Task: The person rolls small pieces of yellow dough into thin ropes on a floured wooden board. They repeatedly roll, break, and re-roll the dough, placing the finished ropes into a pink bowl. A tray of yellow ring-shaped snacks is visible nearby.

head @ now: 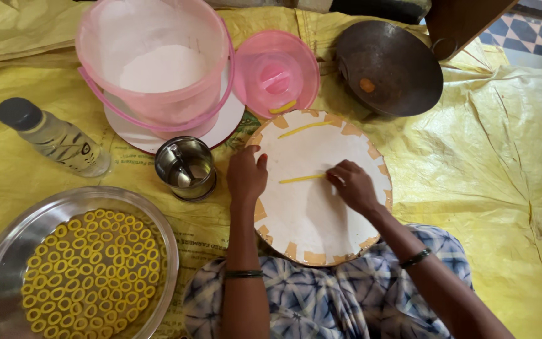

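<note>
Rolling dough strip (302, 179) | right hand (352, 186) fingers together | left hand (246, 176) curled, steadying board (312, 220)

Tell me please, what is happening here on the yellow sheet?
A person sits over a round white board on the lap. The right hand touches one end of a thin yellow dough strip on the board, while the left hand rests on the board's edge. A second yellow strip lies farther up the board. To the left, a steel tray holds many small yellow rings. A pink bucket with white powder, a steel cup and a dark pan stand nearby.
</note>
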